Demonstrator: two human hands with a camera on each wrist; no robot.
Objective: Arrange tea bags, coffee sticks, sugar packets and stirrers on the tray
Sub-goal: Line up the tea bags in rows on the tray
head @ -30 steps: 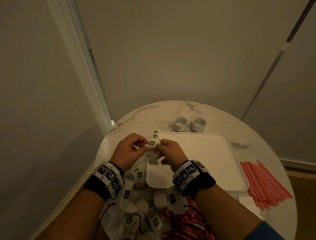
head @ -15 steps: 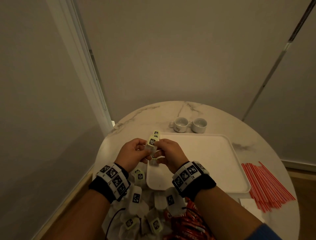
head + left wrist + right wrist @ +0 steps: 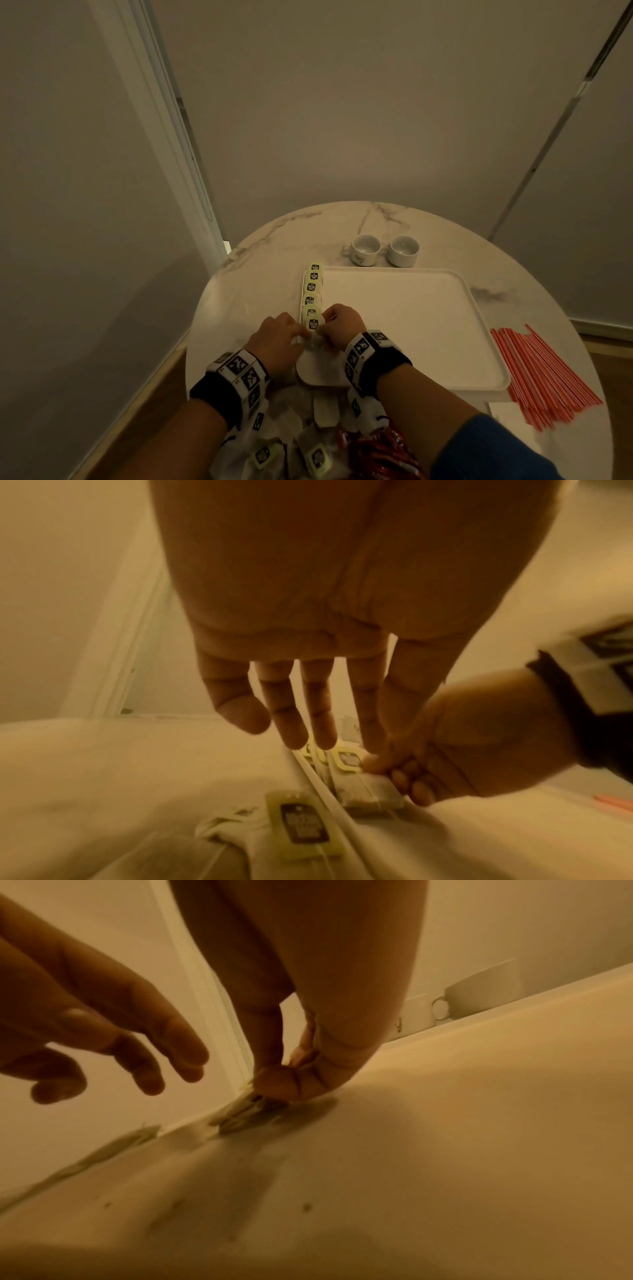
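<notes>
round marble table [image 3: 281, 240] against pale wall panels, dim warm light. right hand [image 3: 342, 322] down on white tray [image 3: 411, 325], thumb and fingers pinched on a tea bag [image 3: 368, 791] at the near end of a row of tea bags [image 3: 313, 294] laid along the tray's left edge. left hand [image 3: 275, 337] just left of it over the rim, fingers [image 3: 291, 723] straight and spread, holding nothing; contact with the bag not resolvable. row's long axis runs away from the body toward two white cups [image 3: 383, 250] beyond the far rim; next free slot judged to lie nearer the body than the grip, along the same edge. loose tea bags [image 3: 291, 448] heaped at table's near edge, closest to left hand, so probably the left to fetch. red coffee sticks [image 3: 376, 455] beside that heap, under right forearm. red stirrers [image 3: 544, 373] off the tray's right side, nearer right hand. rest of tray bare; task judged early.
</notes>
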